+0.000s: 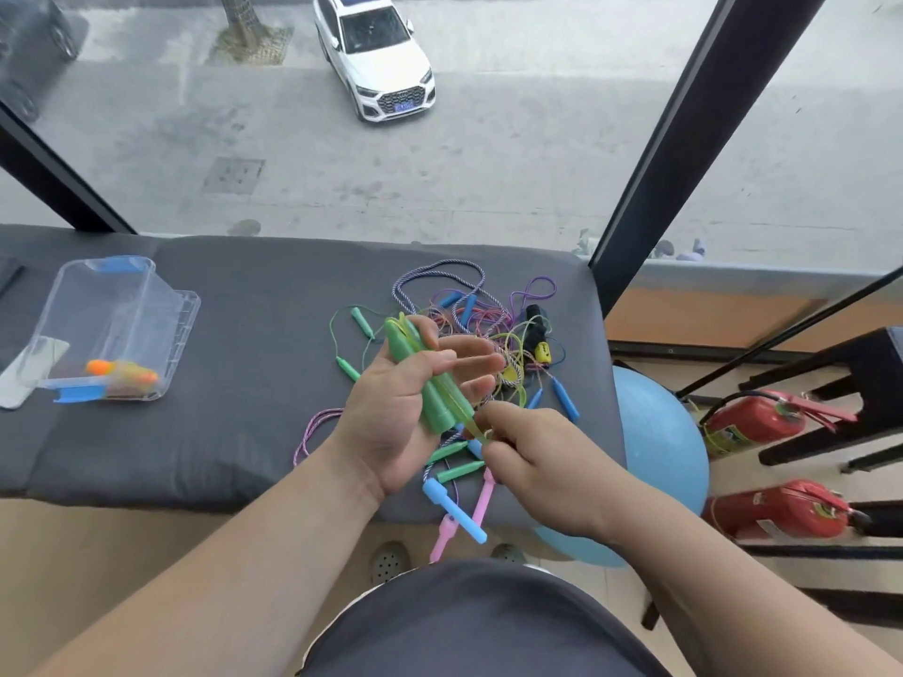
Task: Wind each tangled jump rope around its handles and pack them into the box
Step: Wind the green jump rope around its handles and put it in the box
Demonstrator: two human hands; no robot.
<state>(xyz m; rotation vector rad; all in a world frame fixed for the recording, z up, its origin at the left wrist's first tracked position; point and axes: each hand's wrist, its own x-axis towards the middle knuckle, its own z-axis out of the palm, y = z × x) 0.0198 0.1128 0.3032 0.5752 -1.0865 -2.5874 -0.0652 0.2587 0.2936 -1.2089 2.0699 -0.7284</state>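
My left hand (391,412) holds a pair of green jump rope handles (430,383) side by side, thumb over their upper part, fingers stretched out behind them. A yellow-green rope is looped along the handles. My right hand (532,461) pinches that rope just below the handles' lower ends. Behind my hands lies a tangled pile of jump ropes (488,320) with blue, green and pink handles on the grey cushion (244,334). A clear plastic box (112,324) stands at the left with an orange and yellow wound rope (122,373) inside.
A clear lid (29,373) lies beside the box. Loose pink and blue handles (454,510) hang over the cushion's front edge. A blue exercise ball (655,456) and two red fire extinguishers (777,515) sit on the floor at right. A window stands behind the cushion.
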